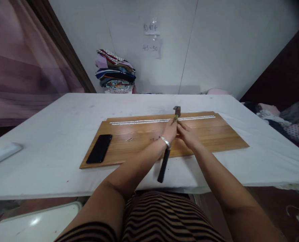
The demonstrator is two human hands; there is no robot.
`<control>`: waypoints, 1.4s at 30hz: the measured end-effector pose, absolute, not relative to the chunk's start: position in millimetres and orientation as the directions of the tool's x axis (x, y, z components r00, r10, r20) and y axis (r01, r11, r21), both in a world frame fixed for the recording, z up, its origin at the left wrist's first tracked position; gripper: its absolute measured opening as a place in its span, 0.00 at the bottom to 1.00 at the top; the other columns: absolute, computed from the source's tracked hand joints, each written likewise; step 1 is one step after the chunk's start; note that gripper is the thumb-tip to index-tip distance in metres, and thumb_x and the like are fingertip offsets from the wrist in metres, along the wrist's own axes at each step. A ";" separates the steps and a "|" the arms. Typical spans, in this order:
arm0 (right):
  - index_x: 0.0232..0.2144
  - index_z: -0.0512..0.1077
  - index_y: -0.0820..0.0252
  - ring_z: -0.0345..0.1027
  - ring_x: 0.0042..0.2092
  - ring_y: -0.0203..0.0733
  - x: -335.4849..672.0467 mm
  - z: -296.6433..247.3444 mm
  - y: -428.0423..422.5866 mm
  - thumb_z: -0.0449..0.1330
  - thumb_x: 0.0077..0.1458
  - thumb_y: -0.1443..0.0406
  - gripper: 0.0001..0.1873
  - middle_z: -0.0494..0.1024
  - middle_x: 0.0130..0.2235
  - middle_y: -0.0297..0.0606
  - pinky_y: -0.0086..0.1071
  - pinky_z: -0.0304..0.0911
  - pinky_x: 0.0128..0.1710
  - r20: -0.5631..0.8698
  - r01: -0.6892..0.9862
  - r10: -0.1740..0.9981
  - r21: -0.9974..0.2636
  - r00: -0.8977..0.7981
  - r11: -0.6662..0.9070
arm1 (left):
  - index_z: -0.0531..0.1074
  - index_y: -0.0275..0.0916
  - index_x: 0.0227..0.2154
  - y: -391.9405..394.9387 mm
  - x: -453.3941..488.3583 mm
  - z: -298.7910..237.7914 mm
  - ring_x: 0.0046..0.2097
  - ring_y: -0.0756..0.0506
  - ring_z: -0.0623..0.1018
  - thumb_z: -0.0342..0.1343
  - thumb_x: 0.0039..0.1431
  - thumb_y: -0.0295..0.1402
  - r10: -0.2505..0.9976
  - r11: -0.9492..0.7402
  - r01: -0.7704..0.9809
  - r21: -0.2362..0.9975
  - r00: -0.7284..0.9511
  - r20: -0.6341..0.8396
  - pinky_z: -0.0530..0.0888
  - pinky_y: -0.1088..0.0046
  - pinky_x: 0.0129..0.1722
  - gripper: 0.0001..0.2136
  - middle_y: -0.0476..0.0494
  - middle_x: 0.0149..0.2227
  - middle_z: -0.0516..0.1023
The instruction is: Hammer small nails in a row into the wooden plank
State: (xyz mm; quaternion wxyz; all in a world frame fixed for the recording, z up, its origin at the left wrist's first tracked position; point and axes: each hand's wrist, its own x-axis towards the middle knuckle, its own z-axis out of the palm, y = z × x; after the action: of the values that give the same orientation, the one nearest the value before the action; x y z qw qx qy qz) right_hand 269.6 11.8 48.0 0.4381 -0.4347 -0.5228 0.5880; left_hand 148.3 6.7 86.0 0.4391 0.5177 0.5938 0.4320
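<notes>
Hammer (166,159): dark brownish head, black handle end, positioned above wooden board (212,136). Left hand (170,130): fingers clamped on shaft below head. Right hand (187,136): alongside; from where I stand, cannot tell its grip.

White-covered table (43,141) here, wooden board (215,137) sitting around the middle, plus some white roll-looking thing (3,153) at the left edge.
</notes>
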 end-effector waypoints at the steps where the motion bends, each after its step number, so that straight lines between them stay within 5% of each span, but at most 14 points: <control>1: 0.50 0.73 0.50 0.76 0.40 0.43 267.5 56.5 11.7 0.65 0.52 0.51 0.24 0.82 0.40 0.35 0.35 0.73 0.38 -0.052 -0.100 0.970 -0.992 -0.236 -0.078 | 0.74 0.38 0.55 4.6 153.1 86.2 0.50 0.45 0.79 0.43 0.70 0.32 0.997 0.043 0.222 0.974 -0.073 -0.028 0.74 0.69 0.52 0.18 0.40 0.53 0.80; 3: 0.41 0.73 0.52 0.72 0.32 0.39 269.1 69.1 11.5 0.67 0.48 0.51 0.20 0.78 0.32 0.32 0.31 0.70 0.31 -0.082 -0.104 0.964 -0.988 -0.254 -0.112 | 0.74 0.37 0.54 -3.5 158.2 84.7 0.56 0.45 0.76 0.41 0.71 0.33 0.999 -0.034 0.203 0.979 -0.022 0.039 0.71 0.68 0.58 0.19 0.39 0.55 0.78; 6: 0.30 0.69 0.54 0.64 0.24 0.37 278.5 75.0 7.7 0.70 0.42 0.48 0.22 0.71 0.23 0.29 0.29 0.64 0.23 -0.134 -0.053 0.954 -0.987 -0.267 -0.153 | 0.74 0.39 0.52 -21.3 155.0 77.3 0.52 0.43 0.78 0.45 0.71 0.42 0.987 -0.112 0.221 0.969 0.137 0.083 0.73 0.67 0.54 0.19 0.40 0.50 0.80; 10: 0.31 0.68 0.54 0.62 0.20 0.36 291.7 69.5 -3.9 0.69 0.43 0.46 0.23 0.71 0.21 0.30 0.28 0.57 0.16 -0.228 0.129 0.928 -0.972 -0.295 -0.197 | 0.77 0.40 0.49 -42.3 126.8 64.9 0.44 0.46 0.80 0.50 0.68 0.39 0.959 -0.149 0.286 0.947 0.275 0.068 0.75 0.69 0.49 0.15 0.45 0.44 0.83; 12: 0.30 0.68 0.55 0.60 0.18 0.35 297.3 65.8 -8.1 0.66 0.47 0.47 0.20 0.71 0.22 0.30 0.27 0.53 0.14 -0.245 0.284 0.919 -0.946 -0.308 -0.157 | 0.78 0.40 0.47 -49.4 101.1 59.8 0.38 0.46 0.81 0.50 0.67 0.40 0.977 -0.071 0.385 0.920 0.212 -0.013 0.77 0.68 0.46 0.15 0.45 0.42 0.83; 17: 0.28 0.64 0.55 0.58 0.18 0.33 306.6 54.9 -6.2 0.60 0.54 0.54 0.13 0.70 0.23 0.29 0.28 0.56 0.16 -0.144 0.519 0.948 -0.854 -0.284 0.026 | 0.79 0.41 0.46 -61.0 29.9 40.6 0.50 0.41 0.80 0.49 0.67 0.35 0.999 0.032 0.779 0.626 -0.041 0.001 0.73 0.63 0.54 0.14 0.41 0.48 0.82; 23: 0.29 0.65 0.54 0.60 0.24 0.38 308.1 44.0 -0.7 0.55 0.56 0.58 0.07 0.68 0.23 0.30 0.32 0.59 0.25 -0.069 0.598 0.957 -0.793 -0.283 0.120 | 0.77 0.38 0.47 -75.6 1.4 1.9 0.60 0.38 0.72 0.50 0.64 0.31 0.991 -0.110 0.913 0.392 0.071 0.112 0.65 0.58 0.63 0.13 0.34 0.58 0.75; 32: 0.28 0.68 0.55 0.67 0.32 0.44 303.0 45.4 -4.0 0.57 0.53 0.63 0.04 0.74 0.28 0.35 0.38 0.61 0.37 -0.059 0.710 0.957 -0.684 -0.285 0.169 | 0.76 0.41 0.47 -80.7 1.3 -7.9 0.62 0.37 0.70 0.50 0.66 0.33 0.987 -0.130 0.899 0.418 0.075 0.145 0.64 0.56 0.64 0.13 0.36 0.59 0.74; 42: 0.31 0.68 0.56 0.64 0.28 0.41 307.7 49.8 -12.0 0.55 0.56 0.58 0.08 0.72 0.27 0.35 0.34 0.60 0.31 -0.099 0.736 0.967 -0.667 -0.237 0.112 | 0.77 0.37 0.46 -79.4 1.2 -16.9 0.59 0.37 0.72 0.52 0.65 0.32 0.968 -0.177 0.911 0.373 0.094 0.231 0.68 0.55 0.60 0.12 0.34 0.56 0.76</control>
State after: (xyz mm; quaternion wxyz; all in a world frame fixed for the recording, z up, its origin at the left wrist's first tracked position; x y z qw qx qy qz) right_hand 307.7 -12.0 49.8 0.1852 -0.5894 -0.7224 0.3107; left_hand 1.2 -79.4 -16.9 0.0672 0.7364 0.6379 0.2151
